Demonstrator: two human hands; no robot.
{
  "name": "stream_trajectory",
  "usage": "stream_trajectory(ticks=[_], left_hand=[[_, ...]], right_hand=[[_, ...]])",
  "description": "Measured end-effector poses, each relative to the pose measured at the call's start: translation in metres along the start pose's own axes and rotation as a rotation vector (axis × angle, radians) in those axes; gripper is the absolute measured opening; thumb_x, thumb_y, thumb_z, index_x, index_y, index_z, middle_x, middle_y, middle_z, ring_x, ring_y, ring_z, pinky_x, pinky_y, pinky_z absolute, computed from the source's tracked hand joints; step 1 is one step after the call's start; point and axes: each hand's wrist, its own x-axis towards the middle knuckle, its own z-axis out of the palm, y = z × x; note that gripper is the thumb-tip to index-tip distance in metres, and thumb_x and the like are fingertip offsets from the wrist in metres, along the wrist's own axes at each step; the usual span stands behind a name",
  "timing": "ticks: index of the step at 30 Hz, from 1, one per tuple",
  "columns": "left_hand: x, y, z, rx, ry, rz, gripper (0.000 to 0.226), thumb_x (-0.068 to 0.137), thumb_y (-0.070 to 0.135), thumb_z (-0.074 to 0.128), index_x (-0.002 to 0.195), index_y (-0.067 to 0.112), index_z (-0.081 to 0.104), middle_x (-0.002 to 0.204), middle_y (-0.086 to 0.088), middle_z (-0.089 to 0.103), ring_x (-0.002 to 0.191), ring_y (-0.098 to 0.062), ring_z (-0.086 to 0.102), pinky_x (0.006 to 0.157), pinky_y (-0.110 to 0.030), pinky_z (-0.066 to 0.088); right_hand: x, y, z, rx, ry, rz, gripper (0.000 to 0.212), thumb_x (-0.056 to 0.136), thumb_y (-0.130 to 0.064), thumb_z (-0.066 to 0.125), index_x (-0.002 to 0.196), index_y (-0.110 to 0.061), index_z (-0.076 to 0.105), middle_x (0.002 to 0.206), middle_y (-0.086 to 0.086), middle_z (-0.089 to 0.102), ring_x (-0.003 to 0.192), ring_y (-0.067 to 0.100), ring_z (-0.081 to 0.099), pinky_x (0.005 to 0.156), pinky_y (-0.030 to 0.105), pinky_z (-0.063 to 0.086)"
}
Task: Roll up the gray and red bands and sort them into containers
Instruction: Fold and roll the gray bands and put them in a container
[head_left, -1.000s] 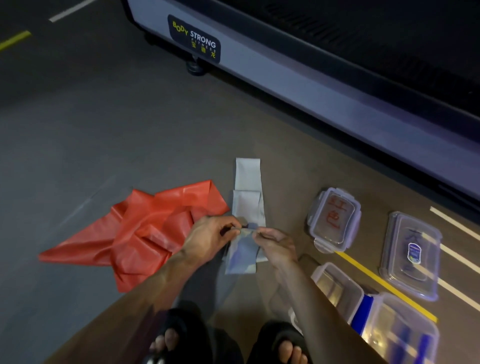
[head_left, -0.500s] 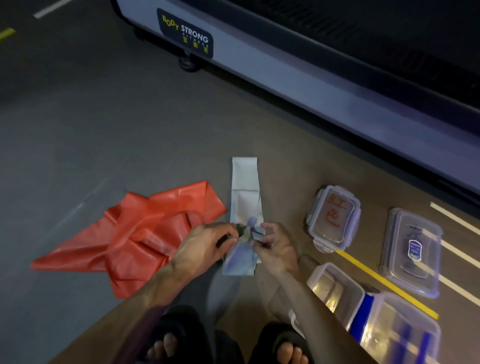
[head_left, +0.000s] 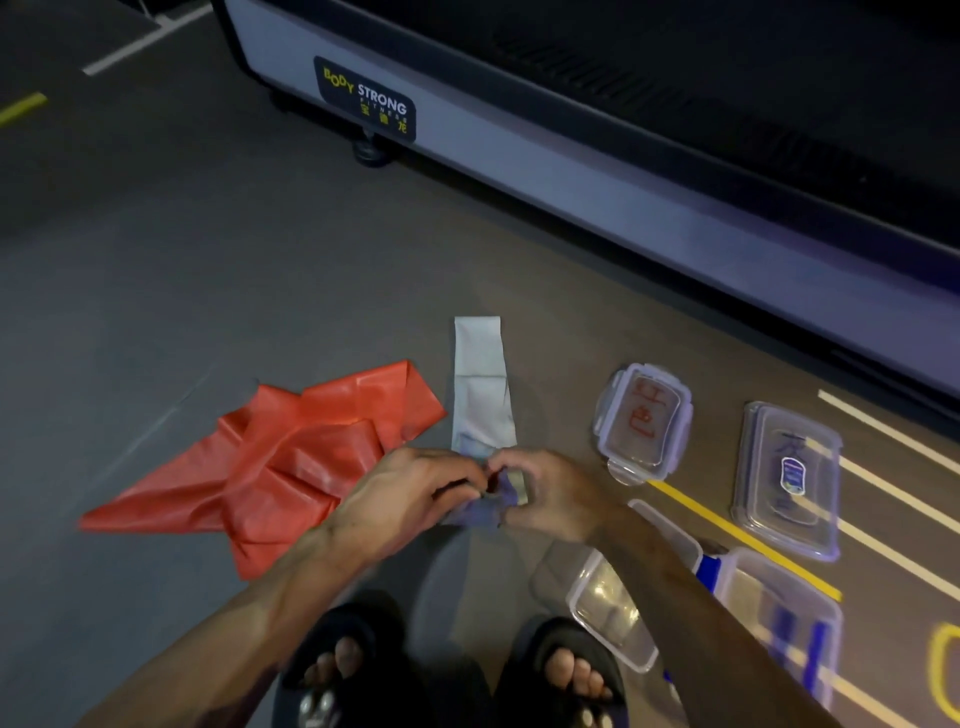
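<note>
A gray band (head_left: 480, 384) lies flat on the floor, stretching away from me. Its near end is bunched into a small roll between my two hands. My left hand (head_left: 405, 493) pinches the roll from the left and my right hand (head_left: 550, 493) pinches it from the right, fingers curled over it. A crumpled red band (head_left: 275, 467) lies on the floor to the left, touching nothing I hold. Two open clear containers (head_left: 613, 608) (head_left: 784, 618) stand at the lower right.
Two lids lie right of the gray band: one with red writing (head_left: 644, 421), one with a blue label (head_left: 789, 478). A treadmill base (head_left: 571, 171) runs across the back. My sandalled feet (head_left: 452, 675) are at the bottom. Yellow and white lines mark the floor at right.
My hands have drawn closer together over the band's near end, and the loose flap seen earlier is now bunched into a tighter roll. The flat part looks shorter.
</note>
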Motion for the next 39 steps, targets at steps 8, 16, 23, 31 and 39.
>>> stream_trajectory(ticks=[8, 16, 23, 31, 39], left_hand=[[-0.013, 0.039, -0.044, 0.041, 0.045, 0.008, 0.005, 0.093, 0.029, 0.07, 0.096, 0.025, 0.072, 0.087, 0.012, 0.073, 0.077, -0.001, 0.065, 0.069, -0.019, 0.049], [-0.014, 0.11, -0.118, -0.05, 0.103, -0.06, 0.007, 0.088, 0.025, 0.079, 0.094, 0.024, 0.076, 0.086, 0.02, 0.074, 0.082, 0.009, 0.068, 0.073, -0.011, 0.047], [0.002, 0.198, -0.216, -0.242, -0.022, -0.104, 0.022, 0.084, 0.011, 0.082, 0.104, 0.015, 0.073, 0.078, 0.009, 0.077, 0.072, 0.006, 0.064, 0.074, -0.016, 0.048], [-0.008, 0.265, -0.259, -0.323, 0.095, -0.063, 0.024, 0.094, -0.002, 0.062, 0.089, 0.021, 0.065, 0.074, 0.005, 0.062, 0.069, -0.009, 0.052, 0.069, -0.025, 0.043], [-0.03, 0.278, -0.226, -0.366, 0.387, -0.239, 0.04, 0.096, -0.001, 0.061, 0.077, 0.031, 0.076, 0.064, 0.018, 0.065, 0.061, -0.003, 0.051, 0.065, -0.024, 0.045]], right_hand=[[-0.034, -0.048, -0.025, 0.027, 0.059, 0.003, 0.014, 0.079, -0.018, 0.085, 0.086, -0.015, 0.073, 0.085, 0.003, 0.071, 0.079, 0.009, 0.063, 0.083, 0.042, 0.053], [-0.076, -0.135, -0.064, 0.107, 0.181, -0.009, 0.007, 0.083, -0.011, 0.083, 0.086, -0.012, 0.077, 0.082, 0.007, 0.076, 0.075, 0.009, 0.066, 0.073, 0.029, 0.052], [-0.118, -0.245, -0.117, 0.152, 0.18, -0.024, 0.02, 0.082, 0.001, 0.081, 0.078, -0.017, 0.075, 0.077, -0.003, 0.073, 0.072, 0.006, 0.062, 0.073, 0.021, 0.049], [-0.165, -0.326, -0.125, 0.391, 0.381, -0.019, 0.014, 0.09, -0.002, 0.074, 0.097, -0.012, 0.07, 0.075, 0.001, 0.067, 0.077, 0.016, 0.059, 0.079, 0.036, 0.049], [-0.175, -0.334, -0.088, 0.365, 0.618, -0.08, 0.023, 0.088, 0.003, 0.069, 0.084, -0.018, 0.078, 0.075, 0.001, 0.071, 0.072, 0.011, 0.06, 0.07, 0.024, 0.049]])
